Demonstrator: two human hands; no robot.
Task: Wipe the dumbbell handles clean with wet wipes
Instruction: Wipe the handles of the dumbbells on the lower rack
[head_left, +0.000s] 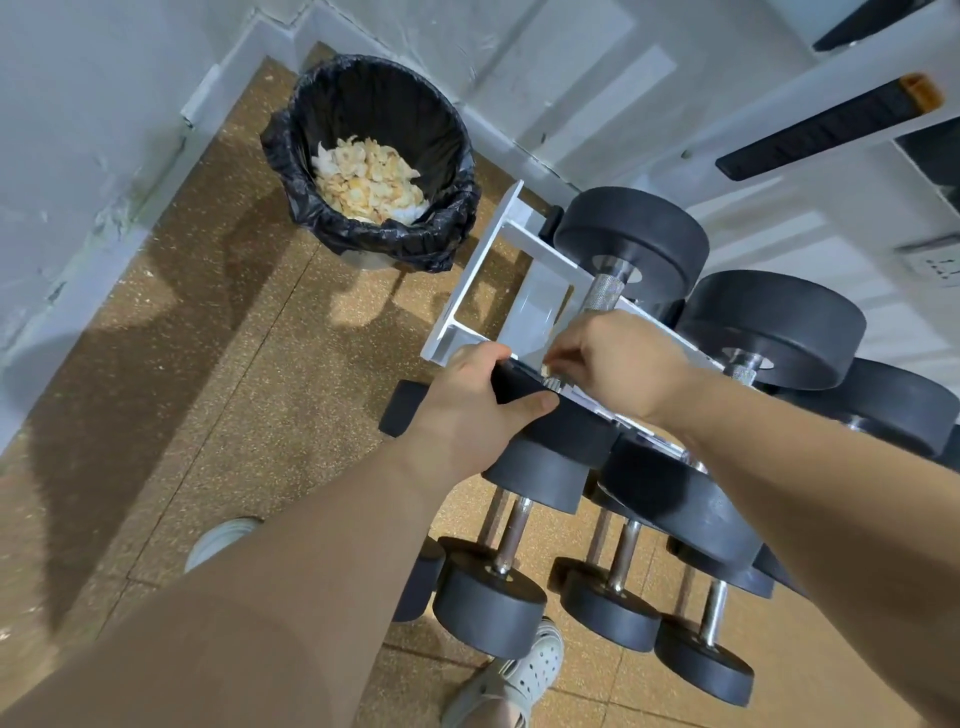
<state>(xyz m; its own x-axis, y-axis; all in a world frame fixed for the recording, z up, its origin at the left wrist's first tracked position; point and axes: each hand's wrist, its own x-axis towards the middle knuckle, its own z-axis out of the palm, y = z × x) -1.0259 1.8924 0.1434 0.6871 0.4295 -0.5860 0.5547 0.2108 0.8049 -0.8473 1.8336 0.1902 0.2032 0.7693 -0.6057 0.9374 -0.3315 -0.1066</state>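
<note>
Hands first: my left hand (467, 410), in the middle of the frame, grips the near head (571, 426) of the top dumbbell, thumb laid across its front edge and fingers wrapped over the top, so that end looks steadied. My right hand (623, 364), just to the right and slightly higher, is the 1 nearer the work: it sits on the near end of the handle (602, 291), fingers bunched and curled down onto the bar. A pale scrap shows at the fingertips, but I cannot tell whether it is a wipe. From that hand the bare knurled steel runs up and slightly right in the frame, away from me, to the far head (631, 244), and that is the long axis. I judge the coming stroke must follow it upward, while the left keeps the dumbbell from rolling on the white rack (498, 270). In the upper left the lined bin (374, 156) holds crumpled pale scraps.
</note>
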